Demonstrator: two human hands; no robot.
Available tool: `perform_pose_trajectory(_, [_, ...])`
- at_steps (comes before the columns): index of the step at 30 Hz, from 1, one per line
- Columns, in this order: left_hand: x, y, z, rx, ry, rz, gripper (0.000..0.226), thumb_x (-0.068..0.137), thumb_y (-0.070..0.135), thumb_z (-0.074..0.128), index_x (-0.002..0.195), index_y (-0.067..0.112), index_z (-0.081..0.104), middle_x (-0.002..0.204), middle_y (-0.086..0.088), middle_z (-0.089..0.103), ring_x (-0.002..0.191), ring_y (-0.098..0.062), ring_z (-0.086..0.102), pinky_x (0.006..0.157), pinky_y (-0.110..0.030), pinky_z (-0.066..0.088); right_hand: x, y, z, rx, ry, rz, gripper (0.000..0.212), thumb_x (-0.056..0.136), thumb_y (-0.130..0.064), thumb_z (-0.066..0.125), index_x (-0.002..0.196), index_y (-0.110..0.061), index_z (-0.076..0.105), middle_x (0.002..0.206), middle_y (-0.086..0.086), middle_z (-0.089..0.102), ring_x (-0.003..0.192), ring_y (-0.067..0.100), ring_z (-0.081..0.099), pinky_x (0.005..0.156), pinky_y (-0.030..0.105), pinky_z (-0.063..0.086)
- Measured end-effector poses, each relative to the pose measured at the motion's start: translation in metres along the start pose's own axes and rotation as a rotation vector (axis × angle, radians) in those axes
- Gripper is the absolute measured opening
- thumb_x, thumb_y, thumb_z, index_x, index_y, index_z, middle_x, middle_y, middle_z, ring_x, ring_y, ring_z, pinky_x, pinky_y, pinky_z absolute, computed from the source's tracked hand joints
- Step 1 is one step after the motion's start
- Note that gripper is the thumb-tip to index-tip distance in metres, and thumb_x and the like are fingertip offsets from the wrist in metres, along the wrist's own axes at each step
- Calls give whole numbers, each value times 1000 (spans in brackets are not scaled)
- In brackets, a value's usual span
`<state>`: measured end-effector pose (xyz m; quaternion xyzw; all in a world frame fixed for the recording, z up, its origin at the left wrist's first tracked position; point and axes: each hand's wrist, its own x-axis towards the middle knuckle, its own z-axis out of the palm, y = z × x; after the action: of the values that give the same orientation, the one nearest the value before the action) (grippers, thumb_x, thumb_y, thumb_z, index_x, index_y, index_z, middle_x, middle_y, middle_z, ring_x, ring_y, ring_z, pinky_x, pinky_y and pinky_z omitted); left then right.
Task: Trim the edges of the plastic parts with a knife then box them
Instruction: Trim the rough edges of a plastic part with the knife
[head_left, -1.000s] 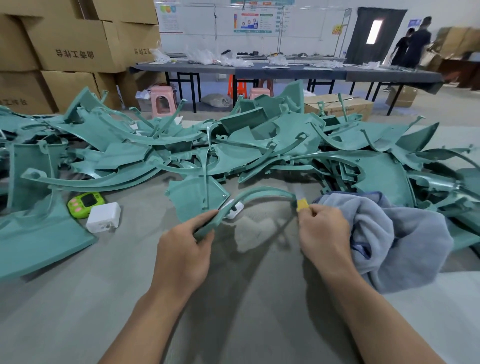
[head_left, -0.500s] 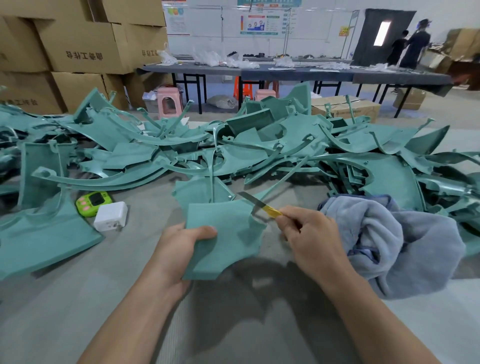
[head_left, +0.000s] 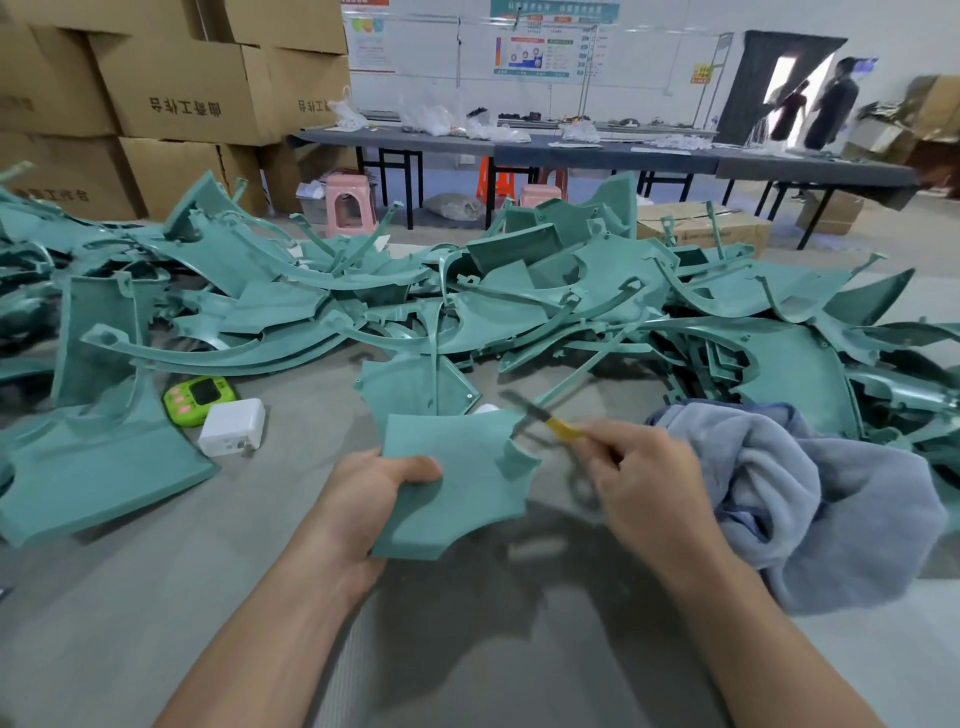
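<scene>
Grips a flat teal plastic part (head_left: 462, 488) at centre frame with the left hand (head_left: 363, 499), thumb curled over its upper left edge, the other fingers hidden behind it. Holds it tilted up above the grey table (head_left: 156, 597). Pinches a yellow-handled knife (head_left: 545, 415) in the right hand (head_left: 639, 478), just right of centre, fingers folded round the handle. Points the blade up-left, right beside the part's upper right corner; too blurred to tell whether it touches. Shows, across the middle of the frame, a heap of teal parts (head_left: 519, 312). Shows a crumpled grey-blue cloth (head_left: 810, 499) at right, just beside the right hand. Shows, at left of centre, a green gadget (head_left: 200, 392) just beside a white charger block (head_left: 232, 426). Shows stacked cardboard boxes (head_left: 176, 88) at upper left.
</scene>
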<state>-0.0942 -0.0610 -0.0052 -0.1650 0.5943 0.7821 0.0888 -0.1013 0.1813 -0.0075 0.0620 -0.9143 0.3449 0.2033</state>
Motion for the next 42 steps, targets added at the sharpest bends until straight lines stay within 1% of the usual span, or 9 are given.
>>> perform_pose_trajectory(8, [-1,-3,4,60,-2,29,18,84,-5,66,99,2,74,88,-21,77,65,-34,74,47,-34,56,11,11,-13,-149,233,224,28,104,-27,50,78,-24,58,58,-3,53,54,18,47,51,33,26])
perform_pose_trajectory(13, [1,-3,1,47,15,22,19,84,-3,66,100,2,74,89,-21,77,66,-35,75,48,-34,56,0,0,-1,-116,-113,35,29,100,-30,57,76,-17,66,56,2,59,48,15,48,50,41,41])
perform_pose_trajectory(19, [0,-7,4,96,13,45,20,84,-5,67,100,3,74,89,-20,77,69,-36,75,51,-36,57,15,19,-16,-197,278,260,36,102,-23,49,67,-20,48,58,-2,52,57,22,47,54,35,24])
perform_pose_trajectory(22, [0,-7,6,106,31,65,19,84,-5,68,100,4,74,87,-18,78,67,-34,75,50,-34,57,7,9,-9,73,109,133,27,101,-31,56,75,-31,63,53,-6,56,46,9,44,44,22,29])
perform_pose_trajectory(25, [0,-5,5,65,18,57,20,83,-5,67,101,3,73,89,-20,77,67,-34,75,49,-34,56,4,1,2,-62,-105,4,31,98,-28,59,69,-18,61,55,-1,57,47,14,44,47,31,34])
perform_pose_trajectory(31, [0,-7,4,114,28,76,20,83,-4,69,100,6,75,88,-18,78,69,-34,75,52,-35,57,15,17,-10,-98,199,250,41,103,-24,53,62,-24,48,49,-4,49,45,11,41,45,29,22])
perform_pose_trajectory(35, [2,-6,3,93,64,95,18,84,-3,69,98,6,74,85,-15,78,63,-30,74,46,-32,55,7,9,-3,137,11,119,22,99,-26,60,81,-25,71,52,-10,57,43,7,43,41,18,29])
perform_pose_trajectory(38, [2,-5,1,95,61,100,18,85,-2,70,99,7,74,85,-13,79,63,-27,75,46,-31,55,4,5,4,69,-84,37,23,98,-27,62,78,-16,67,59,0,58,47,9,42,48,29,33])
perform_pose_trajectory(42, [2,-3,-2,97,26,99,18,87,0,71,103,10,74,90,-11,79,71,-28,77,50,-32,57,4,4,4,74,-161,-2,21,97,-24,62,78,-14,66,60,0,57,48,8,42,47,23,31])
